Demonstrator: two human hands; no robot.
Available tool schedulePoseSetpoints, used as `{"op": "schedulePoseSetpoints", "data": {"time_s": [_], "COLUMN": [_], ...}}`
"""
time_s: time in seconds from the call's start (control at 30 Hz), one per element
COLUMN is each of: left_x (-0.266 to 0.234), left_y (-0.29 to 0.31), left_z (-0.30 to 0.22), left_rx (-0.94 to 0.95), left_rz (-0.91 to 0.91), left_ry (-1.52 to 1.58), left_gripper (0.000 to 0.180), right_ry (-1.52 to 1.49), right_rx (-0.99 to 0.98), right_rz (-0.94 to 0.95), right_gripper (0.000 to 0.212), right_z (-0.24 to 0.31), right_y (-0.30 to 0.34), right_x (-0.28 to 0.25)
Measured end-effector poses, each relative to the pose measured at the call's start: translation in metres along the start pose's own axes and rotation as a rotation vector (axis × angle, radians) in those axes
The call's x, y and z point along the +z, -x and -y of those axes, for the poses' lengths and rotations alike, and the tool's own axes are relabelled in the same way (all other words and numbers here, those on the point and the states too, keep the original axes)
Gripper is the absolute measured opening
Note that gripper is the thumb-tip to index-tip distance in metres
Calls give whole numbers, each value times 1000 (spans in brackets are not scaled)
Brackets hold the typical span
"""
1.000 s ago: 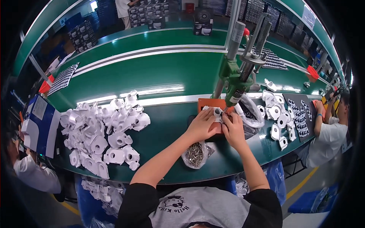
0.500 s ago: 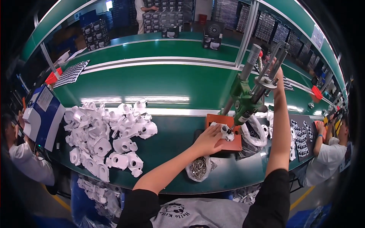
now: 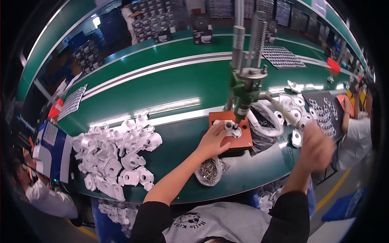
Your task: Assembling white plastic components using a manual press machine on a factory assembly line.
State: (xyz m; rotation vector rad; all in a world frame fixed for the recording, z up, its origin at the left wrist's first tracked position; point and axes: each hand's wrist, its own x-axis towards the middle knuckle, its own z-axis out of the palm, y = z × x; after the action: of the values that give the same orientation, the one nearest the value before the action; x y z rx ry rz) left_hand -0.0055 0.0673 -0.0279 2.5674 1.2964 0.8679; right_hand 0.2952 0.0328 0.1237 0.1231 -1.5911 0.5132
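My left hand [image 3: 212, 141] holds the left side of a white plastic part [image 3: 229, 128] against the orange block [image 3: 245, 141], its thumb on the near side. Over that part stands a green hand press [image 3: 244, 95], its dark ram tip down at the part. The press lever [image 3: 279, 108] slants down to the right. Closed round its outer end is my right hand [image 3: 318, 148], blurred by motion. Near my left wrist, a clear plastic bag [image 3: 208, 172] holds many small metal pins or screws.
A big heap of white plastic parts [image 3: 109, 158] covers the left of the table. More white parts [image 3: 298, 115] lie right of the press, beside a clear bag [image 3: 265, 125]. A blue-and-white machine [image 3: 52, 152] stands far left. People work at both sides; another stands at the back.
My right hand has pulled the lever from high behind the press down toward me on the right. The ram has come down. My left hand stays on the part; the view has turned.
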Motion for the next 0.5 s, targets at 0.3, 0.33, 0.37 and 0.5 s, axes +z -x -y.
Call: {"op": "schedulePoseSetpoints", "data": {"time_s": [0.3,0.33,0.37,0.5], "left_x": [8,6,4,5], "left_y": [-3,0,-3,-25], "left_z": [-8,-4,-3,-15], "left_rx": [-38,-112,-107,-179], "left_rz": [-13,-31,-27,-144], "left_ry": [73,94,98,231], "left_gripper": [54,54,54,56], "right_ry": [167,87,-46,-75], "right_rx": [233,175,104,176], "right_rz": [115,96,21,-280], "right_gripper": [39,42,38,49], "right_z": [35,23,11,-93], "right_y": [49,26,1,-102], "right_x": [24,20,17,-10]}}
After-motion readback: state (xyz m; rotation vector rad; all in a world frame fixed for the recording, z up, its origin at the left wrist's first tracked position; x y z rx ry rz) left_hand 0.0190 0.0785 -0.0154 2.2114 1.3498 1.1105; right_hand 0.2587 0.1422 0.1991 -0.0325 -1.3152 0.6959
